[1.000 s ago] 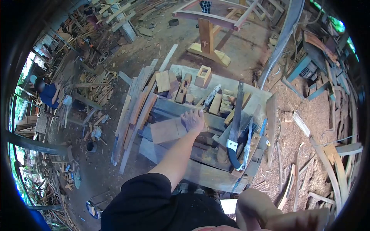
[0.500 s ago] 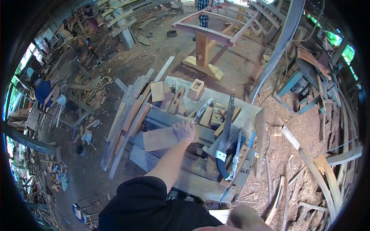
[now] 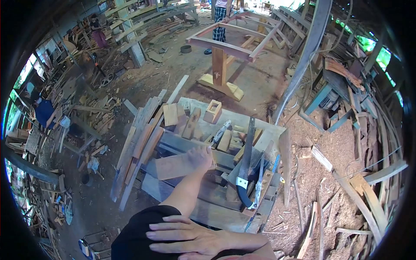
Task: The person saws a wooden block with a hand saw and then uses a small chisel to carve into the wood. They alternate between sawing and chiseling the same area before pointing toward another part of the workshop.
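Note:
My left hand (image 3: 200, 158) is at the right end of a flat, light wooden board (image 3: 172, 167), its fingers curled over that end. The board lies across darker timbers on the workbench (image 3: 212, 212). My right hand (image 3: 190, 237) rests on my black left sleeve with its fingers spread and nothing in them. To the right of my left hand lies a handsaw (image 3: 245, 169) with a dark handle. Beyond that hand are a wooden hand plane (image 3: 191, 123) and a hollow wooden block (image 3: 212, 112).
Long planks (image 3: 138, 147) lean along the bench's left side. Past the bench stands a wooden frame on a trestle (image 3: 219, 67), with a person in checked clothing behind it. A slanting post (image 3: 299, 78) rises at the right, above sawdust and offcuts. Another person sits at far left.
My right hand has come up from the lower right and now lies on my left sleeve. The view has shifted slightly; my left hand stays at the board's end.

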### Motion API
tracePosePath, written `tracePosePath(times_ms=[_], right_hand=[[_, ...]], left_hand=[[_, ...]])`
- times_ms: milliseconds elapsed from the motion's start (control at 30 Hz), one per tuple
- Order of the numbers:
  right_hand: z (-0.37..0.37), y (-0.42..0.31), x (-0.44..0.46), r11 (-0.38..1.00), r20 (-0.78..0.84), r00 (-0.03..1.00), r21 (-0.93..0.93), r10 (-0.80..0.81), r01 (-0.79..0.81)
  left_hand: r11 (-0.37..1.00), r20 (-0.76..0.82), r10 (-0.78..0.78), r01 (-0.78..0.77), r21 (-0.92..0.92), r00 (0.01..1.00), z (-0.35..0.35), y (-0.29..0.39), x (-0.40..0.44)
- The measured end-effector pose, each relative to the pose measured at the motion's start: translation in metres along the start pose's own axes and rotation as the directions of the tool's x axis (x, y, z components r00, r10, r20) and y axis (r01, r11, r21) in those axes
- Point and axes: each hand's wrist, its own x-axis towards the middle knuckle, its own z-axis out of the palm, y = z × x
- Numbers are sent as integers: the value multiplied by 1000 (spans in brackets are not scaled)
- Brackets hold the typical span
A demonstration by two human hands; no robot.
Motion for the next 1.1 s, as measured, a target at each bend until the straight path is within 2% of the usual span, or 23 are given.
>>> tracePosePath(times_ms=[33, 200, 267, 300, 333, 367, 400, 433, 467, 500, 533, 567, 700, 767, 900, 967, 1033, 1067, 1100], right_hand=[[0, 0, -5, 999, 2, 1000, -28, 18, -18], [-4, 2, -20, 999, -82, 996, -42, 31, -35], [-13, 7, -40, 974, -198, 972, -161, 129, -162], [-17, 11, -52, 907, -290, 918, -245, 269, -343], [-21, 18, -69, 802, -392, 835, -305, 386, -514], [-24, 38, -100, 638, -500, 762, -439, 411, -632], [-25, 58, -136, 435, -606, 685, -531, 404, -727], [-24, 63, -163, 157, -711, 521, -514, 472, -843], [-21, 65, -187, -136, -807, 340, -452, 483, -882], [-18, 68, -208, -137, -807, 334, -449, 488, -883], [-14, 71, -226, -315, -865, 205, -374, 459, -872], [-11, 74, -238, -482, -911, 80, -286, 404, -828], [-8, 94, -263, -477, -910, 84, -289, 406, -830], [-10, 101, -267, -486, -868, -29, -250, 496, -838], [-15, 107, -263, -519, -859, -72, -237, 506, -821], [-17, 116, -261, -467, -898, -36, -193, 438, -863], [-23, 131, -257, -444, -910, -72, -129, 407, -887], [-24, 144, -271, -381, -933, -3, -144, 359, -913], [-28, 149, -269, -328, -933, -17, -110, 360, -938]], left_hand=[[1000, 65, -15, 15, -1, 998, -3, 1, -1], [1000, 65, -21, 22, -14, 998, -2, 1, -1], [1000, 63, -15, 16, -18, 998, 2, 0, 0], [1000, 72, -20, 22, -17, 997, 3, 0, 0], [999, 80, -26, 28, -16, 996, 4, 0, 1], [999, 81, -26, 27, -17, 996, 1, 1, 1], [999, 90, -34, 36, -22, 995, -4, 2, 2], [999, 102, -43, 45, -25, 994, -6, 3, 1], [999, 107, -44, 46, -24, 993, -2, 1, 1], [1000, 12, -12, 12, -10, 1000, 5, -1, 1], [1000, -83, 23, -22, 7, 996, 9, -2, 0], [1000, -77, 24, -23, 7, 997, 8, -1, -1], [1000, -64, 28, -28, 5, 998, 3, 0, 0], [1000, -44, 31, -30, 8, 999, 1, 0, 0], [999, -50, 33, -32, 12, 998, -1, 1, 0], [999, -46, 34, -34, 12, 998, -2, 2, 0], [999, -57, 38, -37, 21, 998, -1, 2, 1], [999, -66, 43, -41, 27, 997, 0, 3, 0], [998, -67, 47, -44, 35, 997, 1, 3, -1]])
